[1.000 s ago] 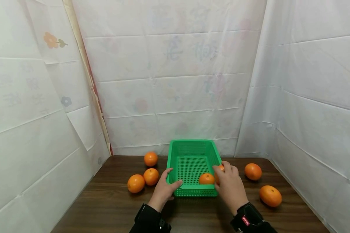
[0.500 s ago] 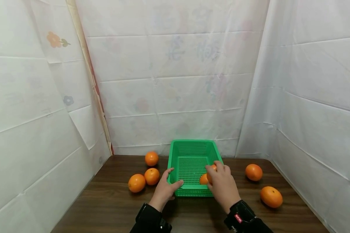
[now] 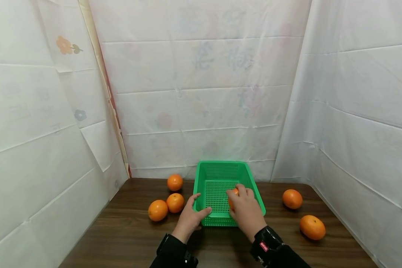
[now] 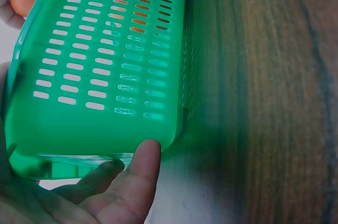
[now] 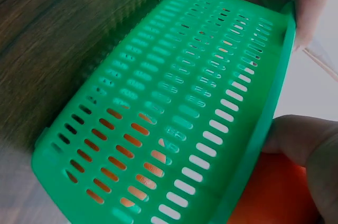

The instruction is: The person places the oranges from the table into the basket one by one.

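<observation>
White sheeting (image 3: 201,111) backs the wood-grained counter (image 3: 120,230). Green basket (image 3: 219,222) stands upright by the counter's far edge. Hands: left hand (image 3: 188,219) grips the basket's near-left corner; right hand (image 3: 248,212) grasps an orange (image 5: 274,195) inside, towards near-right. Recommended: brace rim, lower fruit gently. Orange appears smooth, bright, partly covered.

illegible red label (image 3: 264,246) on wristband (image 3: 271,239), faint unreadable characters (image 3: 240,58) on sheet (image 3: 144,67)

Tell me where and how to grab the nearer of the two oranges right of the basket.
Grip that orange around its middle, thumb and fingers opposed, probably from above: it looks rounded, sits on the table apart from the basket, and its top is uncovered.
</observation>
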Available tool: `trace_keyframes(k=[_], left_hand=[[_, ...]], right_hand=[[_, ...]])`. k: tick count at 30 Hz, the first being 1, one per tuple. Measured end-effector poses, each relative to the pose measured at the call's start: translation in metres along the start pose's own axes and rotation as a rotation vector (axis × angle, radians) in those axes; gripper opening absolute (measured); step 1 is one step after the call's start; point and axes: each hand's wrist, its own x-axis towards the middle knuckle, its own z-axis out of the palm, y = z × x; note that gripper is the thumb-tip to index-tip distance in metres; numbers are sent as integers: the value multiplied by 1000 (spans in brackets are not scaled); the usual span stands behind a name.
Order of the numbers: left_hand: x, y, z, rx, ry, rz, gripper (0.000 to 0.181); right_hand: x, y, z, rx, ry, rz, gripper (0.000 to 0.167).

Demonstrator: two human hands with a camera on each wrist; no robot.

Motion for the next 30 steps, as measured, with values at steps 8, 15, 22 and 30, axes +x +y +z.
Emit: trace_keyframes(k=[8, 15, 22, 30], left_hand=[[-1, 1, 1, -5, 1, 5, 97], [-1, 1, 1, -12, -4, 14, 97], [2, 1, 3, -1, -4, 7, 97], [3, 1, 6, 10, 0, 9, 94]], right_hand=[[6, -5, 7, 8, -9, -13, 60], [14, -10, 5, -13, -19, -97, 57], [24, -13, 1, 4, -113, -162, 53], [37, -10, 1, 40, -235, -246, 51]])
